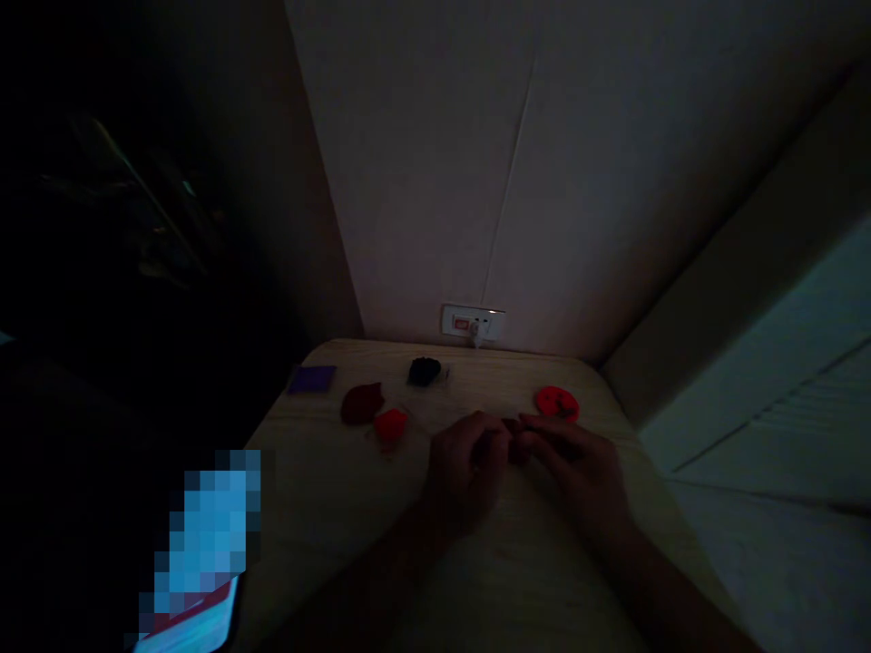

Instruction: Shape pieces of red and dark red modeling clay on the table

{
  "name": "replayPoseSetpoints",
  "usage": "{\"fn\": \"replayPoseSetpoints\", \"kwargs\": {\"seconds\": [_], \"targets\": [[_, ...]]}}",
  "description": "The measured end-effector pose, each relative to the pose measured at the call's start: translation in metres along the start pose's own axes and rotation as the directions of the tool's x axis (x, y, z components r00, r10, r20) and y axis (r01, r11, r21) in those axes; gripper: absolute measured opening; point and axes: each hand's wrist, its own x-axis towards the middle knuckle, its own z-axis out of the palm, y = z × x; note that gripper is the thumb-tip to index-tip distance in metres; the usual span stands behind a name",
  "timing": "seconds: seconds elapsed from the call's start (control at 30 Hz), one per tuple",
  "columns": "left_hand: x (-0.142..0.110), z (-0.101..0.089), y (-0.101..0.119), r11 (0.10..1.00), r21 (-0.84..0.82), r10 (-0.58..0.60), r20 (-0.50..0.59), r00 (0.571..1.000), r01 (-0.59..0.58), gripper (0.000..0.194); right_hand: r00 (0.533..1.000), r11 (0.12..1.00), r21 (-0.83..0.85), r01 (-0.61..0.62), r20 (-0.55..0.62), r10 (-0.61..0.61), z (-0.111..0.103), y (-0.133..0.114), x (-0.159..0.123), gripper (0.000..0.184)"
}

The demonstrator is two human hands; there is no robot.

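Note:
My left hand [469,462] and my right hand [578,467] meet over the wooden table, fingers pinched together. Between their fingertips is a small dark red piece [515,448] that looks like modelling clay; dim light hides its exact shape. Just beyond my right hand lies a flat bright red disc [558,404] with dark marks or bits on it. To the left of my hands are a dark red clay lump [362,404] and a smaller bright red lump [390,424], side by side. Farther back sits a black lump [424,371] on what looks like clear wrapping.
A flat purple packet [311,379] rests at the table's [531,580] back left edge. Behind the table, a socket panel [474,322] with a plug is on the wall. A lit screen [204,544], partly pixelated, is at the lower left. A pale cabinet-like surface stands right.

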Motion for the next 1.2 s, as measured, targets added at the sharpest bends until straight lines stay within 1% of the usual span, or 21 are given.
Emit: {"fn": "replayPoseSetpoints", "kwargs": {"seconds": [0.07,0.13,0.2,0.27,0.33,0.43,0.53,0.6,0.7,0.77,0.83,0.9,0.97,1.07,1.13,1.2], "targets": [[-0.003,-0.001,-0.001,0.999,-0.029,-0.020,0.012,1.000,0.020,0.016,1.000,1.000,0.011,-0.019,-0.005,0.019,0.001,0.000,-0.002,0.021],[-0.004,-0.002,-0.003,0.999,-0.026,-0.026,0.038,0.999,0.027,0.016,1.000,0.999,-0.017,-0.027,-0.015,0.026,0.002,0.000,-0.005,0.019],[-0.004,-0.003,-0.005,0.999,-0.019,-0.041,0.048,0.998,0.042,0.016,1.000,0.995,-0.101,0.002,-0.014,-0.003,0.001,-0.001,-0.006,0.014],[-0.003,-0.003,-0.007,0.998,-0.024,-0.065,0.052,0.997,0.066,0.018,0.999,0.979,-0.196,0.048,-0.007,-0.051,0.000,-0.002,-0.007,0.017],[-0.003,-0.002,-0.009,0.996,-0.031,-0.080,0.067,0.995,0.082,0.019,0.996,0.966,-0.248,0.078,-0.019,-0.086,-0.001,-0.003,-0.007,0.021],[-0.002,-0.001,-0.011,0.995,-0.025,-0.091,0.081,0.993,0.093,0.019,0.994,0.974,-0.209,0.090,-0.038,-0.100,0.001,-0.002,-0.007,0.011],[-0.003,0.001,-0.013,0.991,-0.034,-0.129,0.087,0.988,0.133,0.020,0.993,0.985,-0.126,0.117,-0.011,-0.119,0.003,0.000,-0.008,0.014],[-0.003,0.002,-0.014,0.981,-0.066,-0.177,0.089,0.980,0.183,0.019,0.987,0.981,-0.112,0.159,0.014,-0.158,0.003,0.001,-0.008,0.015],[-0.003,0.003,-0.015,0.963,-0.111,-0.234,0.095,0.968,0.244,0.016,0.964,0.954,-0.148,0.262,0.077,-0.253,0.002,0.001,-0.006,0.012],[-0.003,0.004,-0.015,0.955,-0.135,-0.248,0.121,0.961,0.263,0.016,0.938,0.919,-0.194,0.342,0.124,-0.323,0.000,0.001,-0.004,0.007],[-0.003,0.005,-0.016,0.947,-0.165,-0.252,0.155,0.955,0.276,0.018,0.917,0.887,-0.237,0.397,0.148,-0.371,-0.001,0.003,-0.003,0.006],[-0.003,0.006,-0.016,0.941,-0.188,-0.253,0.170,0.952,0.283,0.018,0.913,0.877,-0.256,0.405,0.151,-0.378,-0.001,0.004,-0.003,0.007],[-0.002,0.006,-0.017,0.939,-0.191,-0.260,0.148,0.954,0.285,0.016,0.917,0.882,-0.256,0.396,0.148,-0.369,-0.001,0.005,-0.003,0.011],[-0.001,0.006,-0.019,0.937,-0.185,-0.280,0.106,0.954,0.296,0.016,0.908,0.872,-0.257,0.416,0.167,-0.384,0.001,0.004,-0.004,0.018],[0.000,0.006,-0.021,0.934,-0.190,-0.288,0.101,0.952,0.302,0.019,0.899,0.858,-0.273,0.436,0.180,-0.400,0.001,0.003,-0.004,0.021],[0.000,0.005,-0.021,0.938,-0.183,-0.278,0.104,0.955,0.293,0.024,0.897,0.853,-0.280,0.440,0.178,-0.405,0.001,0.002,-0.004,0.019]]}}
